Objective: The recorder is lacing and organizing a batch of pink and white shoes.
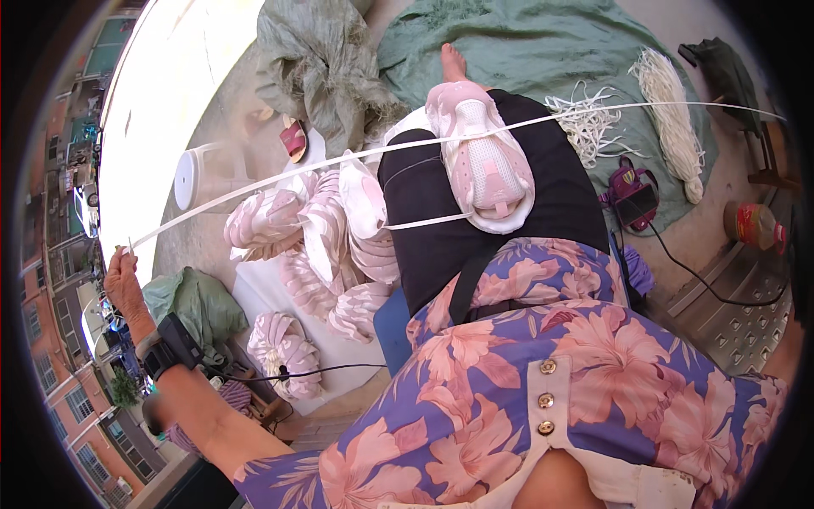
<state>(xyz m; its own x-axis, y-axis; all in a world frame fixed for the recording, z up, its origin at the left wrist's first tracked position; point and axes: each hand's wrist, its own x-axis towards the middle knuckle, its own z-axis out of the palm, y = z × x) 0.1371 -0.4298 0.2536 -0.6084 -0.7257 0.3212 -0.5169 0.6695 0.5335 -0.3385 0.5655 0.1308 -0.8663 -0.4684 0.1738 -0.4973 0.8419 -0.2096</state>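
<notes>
My left hand (124,278) is stretched far out to the left, fingers closed on the end of a long white lace (280,174). The lace runs taut from that hand across my legs to the far right edge of the view. A pink and white shoe upper (482,161) lies on my black-trousered thigh (424,246), and the lace crosses over it; a second short stretch of lace leads into its left side. A black band (172,346) is strapped on my left wrist. My right hand is out of view.
A pile of pink and white shoe uppers (326,242) lies on a white sheet (263,293) left of my leg. Bundles of white laces (674,106) rest on a green cloth (526,42). A purple device (632,197) with a cable, a jar (752,226), a white stool (191,176) and a sandal (294,140) stand around.
</notes>
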